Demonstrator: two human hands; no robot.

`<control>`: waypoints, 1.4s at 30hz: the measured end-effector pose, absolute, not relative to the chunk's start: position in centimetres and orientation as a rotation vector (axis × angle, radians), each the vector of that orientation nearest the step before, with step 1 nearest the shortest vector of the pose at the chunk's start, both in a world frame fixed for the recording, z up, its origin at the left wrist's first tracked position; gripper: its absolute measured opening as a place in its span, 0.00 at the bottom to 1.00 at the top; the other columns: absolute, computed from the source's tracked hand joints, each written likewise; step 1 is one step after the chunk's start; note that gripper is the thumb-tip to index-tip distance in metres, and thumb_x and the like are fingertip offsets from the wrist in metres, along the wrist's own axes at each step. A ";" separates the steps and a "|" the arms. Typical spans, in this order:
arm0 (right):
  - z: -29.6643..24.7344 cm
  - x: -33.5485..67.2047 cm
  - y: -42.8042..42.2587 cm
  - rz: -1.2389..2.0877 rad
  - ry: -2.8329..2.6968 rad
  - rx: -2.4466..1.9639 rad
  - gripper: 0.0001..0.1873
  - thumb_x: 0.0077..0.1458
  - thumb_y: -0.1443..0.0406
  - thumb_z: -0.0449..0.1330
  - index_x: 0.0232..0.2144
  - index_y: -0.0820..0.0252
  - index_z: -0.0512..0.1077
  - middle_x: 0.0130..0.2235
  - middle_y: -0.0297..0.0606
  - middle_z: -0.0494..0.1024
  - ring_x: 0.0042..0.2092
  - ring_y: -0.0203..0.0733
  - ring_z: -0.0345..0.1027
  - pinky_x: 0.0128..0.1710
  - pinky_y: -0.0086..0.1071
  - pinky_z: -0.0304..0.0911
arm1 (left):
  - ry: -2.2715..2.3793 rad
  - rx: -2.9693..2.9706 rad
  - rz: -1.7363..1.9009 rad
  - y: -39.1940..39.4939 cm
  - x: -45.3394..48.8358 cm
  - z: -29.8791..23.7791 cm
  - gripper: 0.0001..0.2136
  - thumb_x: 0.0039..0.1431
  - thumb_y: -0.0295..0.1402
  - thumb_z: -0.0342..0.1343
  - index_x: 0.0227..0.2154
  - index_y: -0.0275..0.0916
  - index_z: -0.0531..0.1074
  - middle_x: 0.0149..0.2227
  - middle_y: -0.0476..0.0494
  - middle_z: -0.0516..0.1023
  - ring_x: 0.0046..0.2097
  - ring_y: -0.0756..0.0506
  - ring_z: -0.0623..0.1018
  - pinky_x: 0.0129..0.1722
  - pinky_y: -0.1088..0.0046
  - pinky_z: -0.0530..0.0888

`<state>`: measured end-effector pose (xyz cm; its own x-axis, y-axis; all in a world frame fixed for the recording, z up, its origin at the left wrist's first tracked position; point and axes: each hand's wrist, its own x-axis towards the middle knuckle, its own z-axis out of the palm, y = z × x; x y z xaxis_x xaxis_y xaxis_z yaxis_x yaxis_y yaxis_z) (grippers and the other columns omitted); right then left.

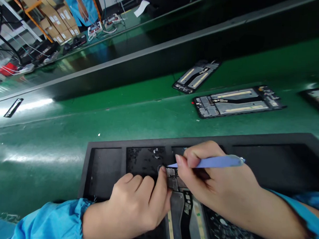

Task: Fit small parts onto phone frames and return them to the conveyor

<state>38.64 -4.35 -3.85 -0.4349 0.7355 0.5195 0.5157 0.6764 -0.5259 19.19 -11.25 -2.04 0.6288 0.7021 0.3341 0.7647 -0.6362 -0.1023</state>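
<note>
Our right hand (220, 187) clenches a blue pry tool (218, 162) at 12 o'clock on the phone frame (176, 213); left hand (134, 203) touches it, grip unclear.

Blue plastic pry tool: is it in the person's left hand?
No, the blue plastic pry tool is pinched in the right hand, while the left hand sits beside the grey-and-black phone frame.

Two dark phone frames (238, 101) lie well apart on the green-matted surface (122, 121), with a third phone frame (316, 100) cut off at the right edge and a slim black strip (13, 108) off to the left. Beyond a long black rail (151, 62) stands a person in a blue smock (78, 5) (cardboard boxes (51, 16) fill orange racking (29, 4) nearby), close to white fixtures (112, 20).
</note>
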 end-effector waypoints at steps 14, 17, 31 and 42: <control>-2.4 39.3 -3.4 0.426 -2.009 -1.068 0.10 0.67 0.65 0.55 0.32 0.52 0.59 0.24 0.27 0.68 0.19 0.34 0.64 0.18 0.30 0.55 | -1.201 -2.651 -0.268 -11.4 19.3 -1.6 0.17 0.65 0.32 0.58 0.52 0.23 0.76 0.24 0.49 0.72 0.22 0.47 0.70 0.17 0.65 0.66; -2.0 39.5 -3.1 0.518 -1.976 -1.111 0.10 0.66 0.65 0.56 0.33 0.51 0.58 0.23 0.26 0.67 0.19 0.35 0.65 0.18 0.30 0.57 | -1.193 -2.594 -0.241 -11.5 19.4 -1.3 0.18 0.67 0.34 0.59 0.52 0.22 0.76 0.24 0.49 0.72 0.20 0.47 0.70 0.16 0.65 0.65; -2.1 39.7 -3.0 0.695 -1.934 -1.126 0.08 0.66 0.65 0.55 0.33 0.52 0.60 0.23 0.26 0.68 0.17 0.33 0.61 0.17 0.32 0.54 | -1.092 -2.615 -0.225 -11.4 19.4 -1.0 0.17 0.67 0.31 0.60 0.51 0.20 0.77 0.23 0.50 0.70 0.20 0.48 0.68 0.15 0.66 0.63; -1.8 39.7 -3.0 0.827 -1.905 -1.089 0.08 0.64 0.67 0.55 0.34 0.51 0.59 0.17 0.19 0.62 0.12 0.30 0.51 0.13 0.30 0.46 | -1.149 -2.721 -0.261 -11.3 19.4 -1.8 0.17 0.67 0.24 0.51 0.54 0.16 0.71 0.26 0.48 0.75 0.21 0.48 0.70 0.16 0.66 0.67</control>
<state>39.65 -3.03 -1.85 -0.3328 0.8931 0.3028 0.3890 0.4225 -0.8187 19.44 -11.30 -1.78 0.6865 0.6903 0.2284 0.7212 -0.6864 -0.0931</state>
